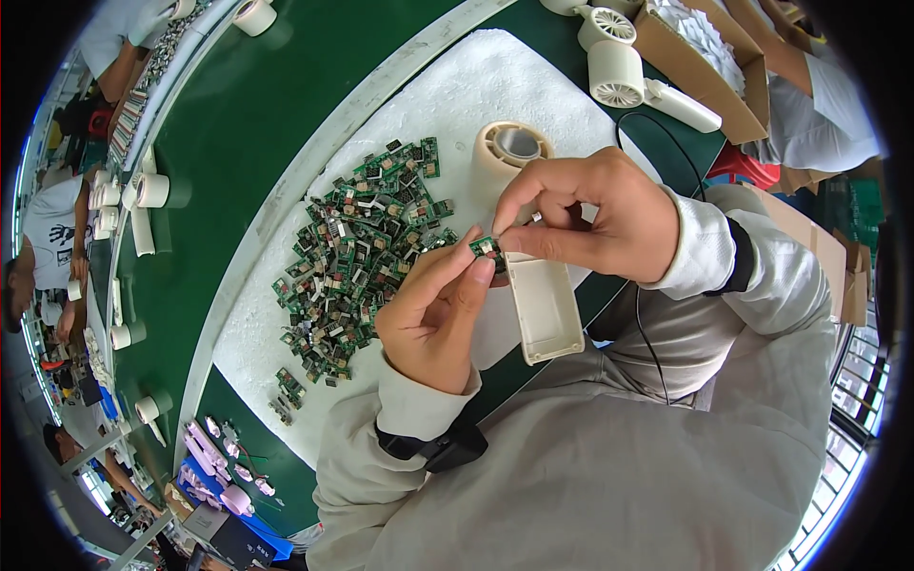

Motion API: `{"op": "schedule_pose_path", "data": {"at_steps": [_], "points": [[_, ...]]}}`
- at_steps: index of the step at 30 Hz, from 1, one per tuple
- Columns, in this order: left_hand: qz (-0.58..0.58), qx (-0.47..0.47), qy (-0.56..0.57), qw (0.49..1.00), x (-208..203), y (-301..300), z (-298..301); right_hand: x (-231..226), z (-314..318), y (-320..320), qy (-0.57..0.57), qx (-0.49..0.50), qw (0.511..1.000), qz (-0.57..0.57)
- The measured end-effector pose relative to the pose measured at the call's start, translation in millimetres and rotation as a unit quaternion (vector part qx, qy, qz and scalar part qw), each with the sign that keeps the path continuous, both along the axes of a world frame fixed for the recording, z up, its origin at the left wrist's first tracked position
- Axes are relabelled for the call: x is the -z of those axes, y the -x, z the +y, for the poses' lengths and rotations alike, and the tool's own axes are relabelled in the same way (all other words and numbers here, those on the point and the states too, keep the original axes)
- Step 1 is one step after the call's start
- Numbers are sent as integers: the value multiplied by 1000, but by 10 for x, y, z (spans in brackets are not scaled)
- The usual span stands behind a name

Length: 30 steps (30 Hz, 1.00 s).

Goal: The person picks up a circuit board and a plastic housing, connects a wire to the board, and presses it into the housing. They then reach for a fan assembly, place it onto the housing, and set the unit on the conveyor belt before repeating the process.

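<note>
My left hand [433, 319] pinches a small green circuit board [486, 247] between thumb and forefinger. Close against it, my right hand [600, 224] has its thumb and forefinger pressed together at the board's edge; whatever they grip is too small to make out. Beneath my hands lies a cream handheld fan housing, its round head [493, 162] beyond my right fingers and its hollow, open handle [547, 309] pointing toward me. My right hand hides the part between head and handle. Left of the housing, a heap of green circuit boards [357, 252] covers part of a white foam sheet [457, 95].
Cream fans [617, 71] and a cardboard box [752, 95] of white pieces stand at the far right. A black cable [681, 143] runs past my right arm. Pink parts [205, 447] lie at lower left. A pale rail [276, 219] crosses the green table [238, 124]. Other people work on both sides.
</note>
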<state>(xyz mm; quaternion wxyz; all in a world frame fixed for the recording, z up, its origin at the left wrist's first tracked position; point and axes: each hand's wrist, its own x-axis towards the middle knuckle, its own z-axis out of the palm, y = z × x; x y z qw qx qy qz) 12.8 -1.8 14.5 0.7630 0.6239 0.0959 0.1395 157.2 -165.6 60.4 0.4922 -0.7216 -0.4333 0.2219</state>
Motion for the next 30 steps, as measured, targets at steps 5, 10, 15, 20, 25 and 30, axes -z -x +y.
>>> {"op": "schedule_pose_path", "data": {"at_steps": [5,10,15,20,25,30], "points": [[-1,61,67,996,75,-6,37,-33,-56,-56,38,-22,995,94],[-23,99,106,989,93,-13,48,-11,-78,-57,32,-41,992,117],[-25,102,84,991,88,-25,48,81,-73,-65,18,-48,994,93],[-25,94,66,993,80,-21,44,77,-72,-45,27,-43,995,84],[14,33,53,998,10,-29,6,-10,-8,-38,31,-29,997,61],[11,-13,107,994,47,-13,15,19,-9,-52,-12,-4,991,135]]}}
